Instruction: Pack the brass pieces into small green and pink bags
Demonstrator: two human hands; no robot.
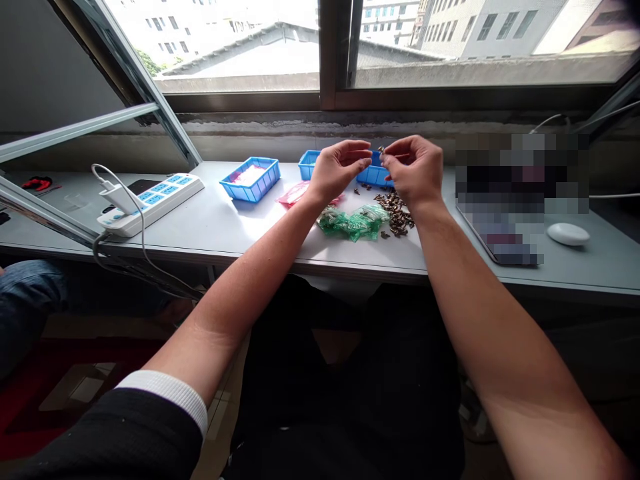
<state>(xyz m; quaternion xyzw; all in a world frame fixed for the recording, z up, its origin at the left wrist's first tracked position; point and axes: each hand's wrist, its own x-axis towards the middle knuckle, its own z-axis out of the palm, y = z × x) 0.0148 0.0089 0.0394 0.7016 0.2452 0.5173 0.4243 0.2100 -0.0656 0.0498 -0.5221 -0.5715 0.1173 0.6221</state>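
My right hand (419, 170) is raised over the table, its thumb and fingers pinched on a small brass-coloured screw (381, 151). Just left of it, my left hand (341, 168) is held in a pinch with thumb and fingertips close together; anything between them is too small to make out. Below the hands, a loose pile of small bronze-coloured screws (399, 215) lies beside a crumpled green plastic bag (356, 223). A pink bag (295, 193) is partly hidden behind my left wrist. Behind the hands stand a blue bin (375, 176) and another blue bin (307, 165), both partly covered.
A blue basket (253, 189) with pale pink-white contents stands left of the hands. Further left is a white power strip (165, 201) with a plugged-in charger and cable. A white mouse (569, 234) lies at right, near a blurred-out area. Another person's denim-covered leg (30, 300) shows at far left.
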